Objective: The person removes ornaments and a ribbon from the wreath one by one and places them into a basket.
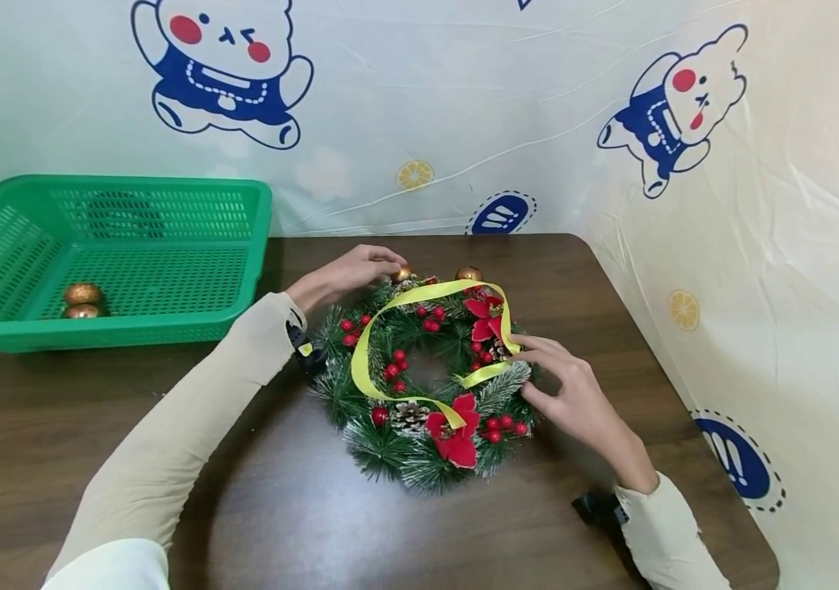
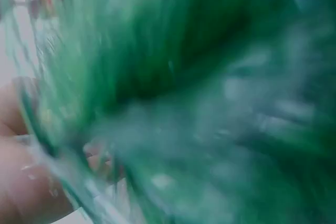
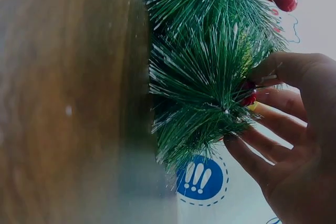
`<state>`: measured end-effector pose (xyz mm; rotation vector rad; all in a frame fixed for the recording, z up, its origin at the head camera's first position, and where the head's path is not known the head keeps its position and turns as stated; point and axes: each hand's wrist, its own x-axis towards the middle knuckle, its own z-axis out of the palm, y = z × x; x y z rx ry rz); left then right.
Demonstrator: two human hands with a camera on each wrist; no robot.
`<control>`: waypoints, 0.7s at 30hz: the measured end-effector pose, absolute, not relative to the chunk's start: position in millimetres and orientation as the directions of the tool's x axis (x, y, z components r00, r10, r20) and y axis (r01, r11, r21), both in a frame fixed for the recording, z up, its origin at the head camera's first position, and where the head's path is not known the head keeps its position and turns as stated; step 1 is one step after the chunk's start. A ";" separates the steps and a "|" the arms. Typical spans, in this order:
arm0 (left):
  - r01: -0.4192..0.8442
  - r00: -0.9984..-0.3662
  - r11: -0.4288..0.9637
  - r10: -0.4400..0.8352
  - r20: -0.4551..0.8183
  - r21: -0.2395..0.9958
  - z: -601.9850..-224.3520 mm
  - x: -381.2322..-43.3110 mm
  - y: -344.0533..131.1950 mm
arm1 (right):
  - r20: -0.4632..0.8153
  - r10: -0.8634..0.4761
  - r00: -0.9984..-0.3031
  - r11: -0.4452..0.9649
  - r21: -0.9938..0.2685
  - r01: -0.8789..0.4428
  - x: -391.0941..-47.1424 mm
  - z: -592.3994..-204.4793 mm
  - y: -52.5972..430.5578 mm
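A green pine wreath [image 1: 419, 483] with red berries, pinecones and red poinsettia flowers lies on the table. Looped over it is a yellow ribbon [image 1: 364, 373]. At the wreath's far edge, my left hand [image 1: 355, 272] pinches a shiny gold ball [image 1: 404, 274]. A second gold ball [image 1: 469, 274] sits to the right along that edge. My right hand [image 1: 570, 393] grips the wreath's right side, fingertips by the ribbon. In the right wrist view, the thumb and fingers [image 3: 286, 124] close around the needles. Blurred greenery fills the left wrist view and partly hides the left fingers.
A green plastic basket [image 1: 139, 332] at the back left holds gold balls [image 1: 83, 293]. The brown wooden table [image 1: 301, 533] meets a cartoon-printed sheet [image 1: 405, 106] at the back and right.
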<state>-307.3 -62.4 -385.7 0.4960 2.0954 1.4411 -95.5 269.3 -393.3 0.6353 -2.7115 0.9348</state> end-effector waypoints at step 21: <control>-0.022 -0.893 0.092 0.446 -0.061 0.996 -399.4 -291.3 -74.8 | 0.297 -0.308 -0.904 0.693 -0.581 -0.427 -96.5 -394.8 272.7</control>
